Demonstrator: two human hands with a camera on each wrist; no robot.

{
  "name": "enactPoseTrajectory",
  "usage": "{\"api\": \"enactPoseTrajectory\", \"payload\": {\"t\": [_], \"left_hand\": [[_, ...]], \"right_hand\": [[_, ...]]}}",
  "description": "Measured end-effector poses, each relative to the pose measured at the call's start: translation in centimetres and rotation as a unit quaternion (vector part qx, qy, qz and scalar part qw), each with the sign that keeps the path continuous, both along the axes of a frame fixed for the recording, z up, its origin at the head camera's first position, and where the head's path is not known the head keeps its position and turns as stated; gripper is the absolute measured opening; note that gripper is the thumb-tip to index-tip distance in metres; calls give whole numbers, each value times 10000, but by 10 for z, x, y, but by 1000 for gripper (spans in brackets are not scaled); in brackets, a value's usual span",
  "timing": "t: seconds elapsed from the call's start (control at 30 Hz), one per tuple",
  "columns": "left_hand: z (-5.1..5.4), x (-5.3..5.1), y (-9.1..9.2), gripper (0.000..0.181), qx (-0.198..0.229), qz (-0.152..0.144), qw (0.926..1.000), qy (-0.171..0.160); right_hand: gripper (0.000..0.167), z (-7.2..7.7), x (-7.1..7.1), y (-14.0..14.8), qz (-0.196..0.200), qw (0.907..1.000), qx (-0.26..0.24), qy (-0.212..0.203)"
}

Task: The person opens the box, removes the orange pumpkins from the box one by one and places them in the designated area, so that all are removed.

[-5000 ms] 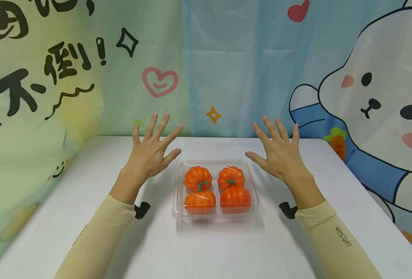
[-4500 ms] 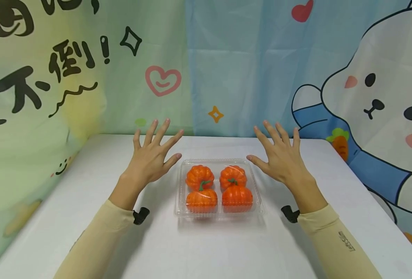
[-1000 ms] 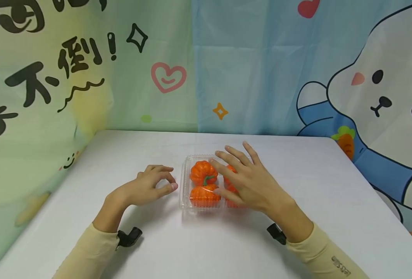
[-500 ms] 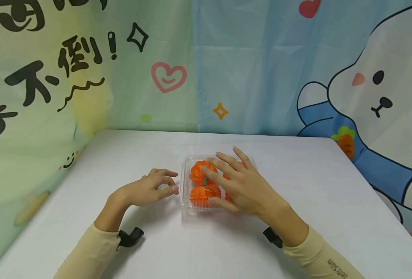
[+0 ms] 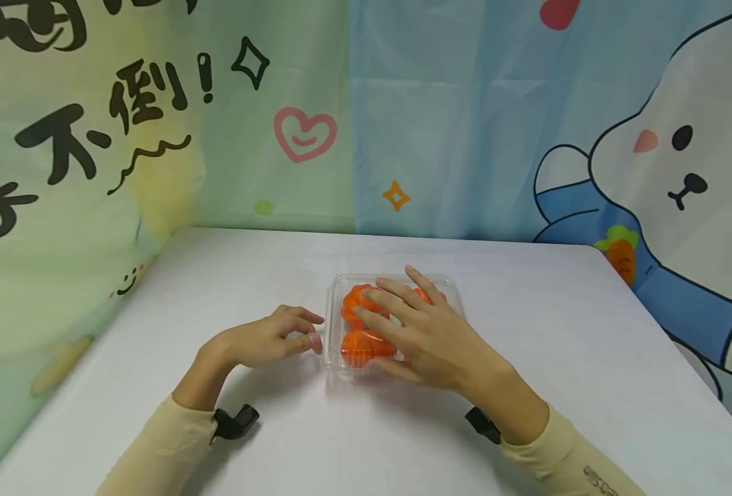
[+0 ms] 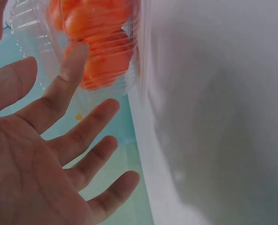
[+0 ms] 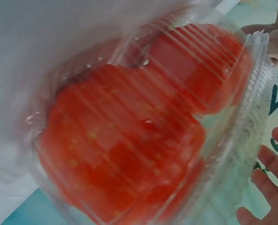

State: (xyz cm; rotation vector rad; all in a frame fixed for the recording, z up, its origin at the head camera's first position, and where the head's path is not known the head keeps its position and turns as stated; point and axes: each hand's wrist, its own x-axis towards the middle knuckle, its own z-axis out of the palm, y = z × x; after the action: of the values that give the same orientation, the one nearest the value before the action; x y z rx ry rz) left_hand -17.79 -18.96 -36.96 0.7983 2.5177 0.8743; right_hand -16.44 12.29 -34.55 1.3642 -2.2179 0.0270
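Observation:
A clear plastic clamshell box point(image 5: 335, 289) sits on the white table, its lid down over several small orange pumpkins point(image 5: 368, 346). My left hand point(image 5: 275, 337) is at the box's left side with loosely bent fingers. In the left wrist view its index fingertip point(image 6: 78, 58) overlaps the box wall; whether it touches is unclear. My right hand point(image 5: 430, 337) stretches over the box with fingers spread, hiding most of the right-hand pumpkins. Ribbed plastic and red-orange pumpkins point(image 7: 115, 145) fill the right wrist view, where the spread right fingers point(image 7: 270, 187) lie beyond the lid edge.
The white table point(image 5: 366, 441) extends all round the box. A printed cloth backdrop point(image 5: 415, 124) with a bear and lettering hangs behind it. A black wrist camera point(image 5: 235, 421) is strapped on the left wrist, another point(image 5: 483, 424) on the right.
Both hands were raised and spread on either side of the box. The left came down to its left side; the right moved left over the lid. The head view shifted slightly.

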Motion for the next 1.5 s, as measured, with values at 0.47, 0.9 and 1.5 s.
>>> {"api": "enactPoseTrajectory", "payload": {"t": [0.47,0.9,1.5], "left_hand": [[-5,-3,1,29,42,-74,9999,-126],[-9,0,2,24,278,-238,9990,-253],[-10,0,3,18,323,-310,9986,-297]], "right_hand": [[56,-1,3,-8,518,9985,-5,-175],[37,-7,6,-15,775,9966,32,-275],[31,-14,7,-17,992,9946,132,-283]]}}
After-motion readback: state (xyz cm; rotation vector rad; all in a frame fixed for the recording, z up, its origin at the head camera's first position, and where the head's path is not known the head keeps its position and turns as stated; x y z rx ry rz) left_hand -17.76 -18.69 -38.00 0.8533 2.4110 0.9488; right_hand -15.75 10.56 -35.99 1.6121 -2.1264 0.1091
